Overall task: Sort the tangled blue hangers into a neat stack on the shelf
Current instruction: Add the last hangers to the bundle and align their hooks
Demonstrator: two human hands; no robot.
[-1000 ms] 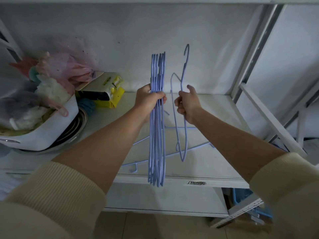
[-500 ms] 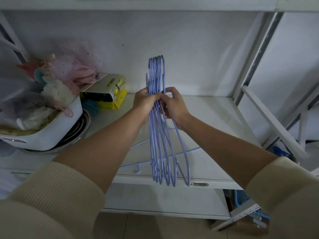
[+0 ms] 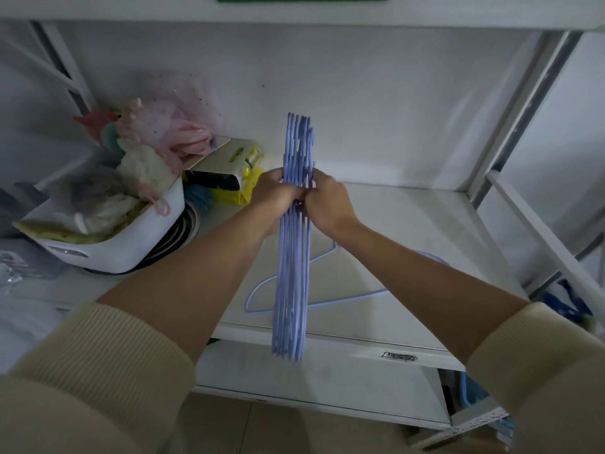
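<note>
A bundle of several blue wire hangers [image 3: 292, 276] stands edge-on and upright above the white shelf [image 3: 409, 231], pressed together into one flat pack. My left hand [image 3: 276, 194] grips the bundle from the left near its upper part. From the right, my right hand [image 3: 327, 199] closes on the same bundle, fingers meeting the left hand. One more blue hanger [image 3: 324, 290] lies flat on the shelf under my forearms, partly hidden by them.
A white tub [image 3: 131, 244] full of cloths and pink netting sits on the shelf's left. Yellow-and-black packets [image 3: 235, 173] lie behind it. Shelf uprights [image 3: 510, 126] and a slanted white bar [image 3: 550, 244] stand at the right. A lower shelf [image 3: 327, 381] runs beneath.
My right hand brought a single hanger from the right into the bundle, and its splayed bottom end closed up. Both hands now clamp one tight pack.
</note>
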